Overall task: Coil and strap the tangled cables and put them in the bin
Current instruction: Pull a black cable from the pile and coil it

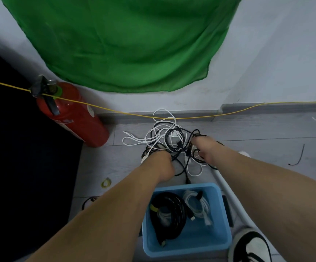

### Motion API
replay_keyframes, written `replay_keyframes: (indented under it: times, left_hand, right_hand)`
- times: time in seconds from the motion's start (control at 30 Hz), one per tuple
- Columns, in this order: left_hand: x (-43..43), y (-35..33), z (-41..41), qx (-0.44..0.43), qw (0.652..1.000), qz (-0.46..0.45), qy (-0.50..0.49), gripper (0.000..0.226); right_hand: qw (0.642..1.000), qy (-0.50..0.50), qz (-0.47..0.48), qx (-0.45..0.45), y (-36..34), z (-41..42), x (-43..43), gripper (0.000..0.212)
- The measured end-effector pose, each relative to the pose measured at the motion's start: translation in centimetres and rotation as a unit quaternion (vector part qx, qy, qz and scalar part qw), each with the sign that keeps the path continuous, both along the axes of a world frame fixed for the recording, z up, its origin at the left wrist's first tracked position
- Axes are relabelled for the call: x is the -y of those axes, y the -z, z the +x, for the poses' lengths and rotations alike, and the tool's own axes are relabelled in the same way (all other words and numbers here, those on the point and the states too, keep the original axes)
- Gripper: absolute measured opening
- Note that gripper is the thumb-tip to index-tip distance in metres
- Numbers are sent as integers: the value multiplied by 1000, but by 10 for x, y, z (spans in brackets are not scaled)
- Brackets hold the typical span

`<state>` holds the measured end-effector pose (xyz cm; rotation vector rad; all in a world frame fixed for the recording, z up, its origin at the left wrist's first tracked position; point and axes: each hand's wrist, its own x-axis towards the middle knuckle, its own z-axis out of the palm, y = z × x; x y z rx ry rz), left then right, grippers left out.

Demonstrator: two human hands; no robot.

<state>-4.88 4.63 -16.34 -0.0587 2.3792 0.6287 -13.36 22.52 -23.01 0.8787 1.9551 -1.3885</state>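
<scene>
A tangle of black and white cables (169, 138) lies on the grey floor near the wall. My left hand (163, 165) reaches into its near left side, fingers curled down among the strands. My right hand (207, 148) is at the pile's right side, fingers curled into the black cables there. The fingertips of both hands are hidden by the hands themselves. Just in front of me stands a blue bin (223, 214). Inside it lie a coiled black cable (169, 210) with a yellow strap and a coiled white cable (198, 205) with a black strap.
A red fire extinguisher (74, 114) leans at the left by a dark area. A thin yellow line (191, 117) stretches across above the floor. A yellow strap (106, 183) lies left, a loose black cable (298, 157) right. My shoe (251, 246) and a white tube (229, 193) flank the bin.
</scene>
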Motion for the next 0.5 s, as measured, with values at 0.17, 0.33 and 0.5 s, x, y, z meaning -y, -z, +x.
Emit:
replay_keyframes:
  times: [0.17,0.33,0.5]
  left_hand:
    - [2,-32,-6,-45,999,-21,12,27]
    - [3,-90,4,-120,992,-30,-6,27]
    - [-5,-175,23,-181,982,21,-40,34]
  right_hand:
    - [973,133,-189,-18,-48,-8,-13,18]
    - [972,141,-183,-47,-116,-7,-5,32]
    - [981,94,-150,-76,-210,17,14,27]
